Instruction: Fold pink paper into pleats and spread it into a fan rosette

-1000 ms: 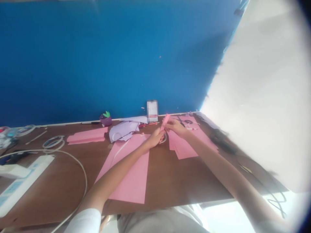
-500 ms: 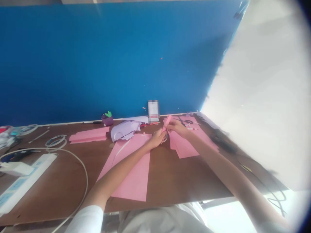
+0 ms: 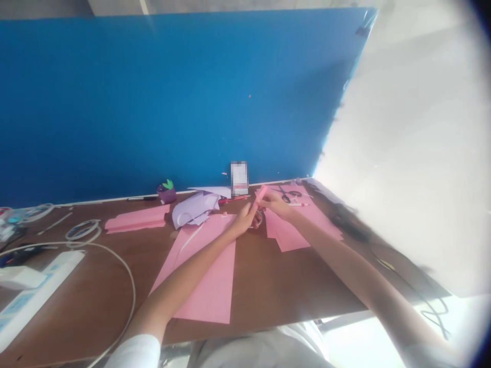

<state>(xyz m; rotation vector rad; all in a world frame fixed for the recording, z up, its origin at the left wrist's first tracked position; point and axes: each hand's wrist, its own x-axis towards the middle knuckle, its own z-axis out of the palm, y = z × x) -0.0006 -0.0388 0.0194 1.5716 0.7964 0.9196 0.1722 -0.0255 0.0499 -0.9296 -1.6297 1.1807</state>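
Observation:
A small piece of pink paper (image 3: 261,193), narrow and apparently folded, is pinched between both hands above the table. My left hand (image 3: 245,220) closes on its lower end, and a pale ring-shaped thing (image 3: 261,220) shows just beside those fingers. From the right, my right hand (image 3: 276,204) grips the same piece with its fingertips closed. Under my left forearm lies a large pink sheet (image 3: 207,286). More pink sheets (image 3: 291,237) spread below my right hand, with scissors (image 3: 289,196) and a white and red pen (image 3: 298,205) on top.
Crumpled purple paper (image 3: 195,208) lies by a purple pot with green leaves (image 3: 166,191). Folded pink paper (image 3: 137,219) sits farther left. A white power strip (image 3: 46,291) and looping cable (image 3: 132,281) occupy the left side. A blue panel (image 3: 172,102) stands behind.
The whole view has shifted slightly. The pink piece stays between both hands, and its upper end now shows a little less above the fingers.

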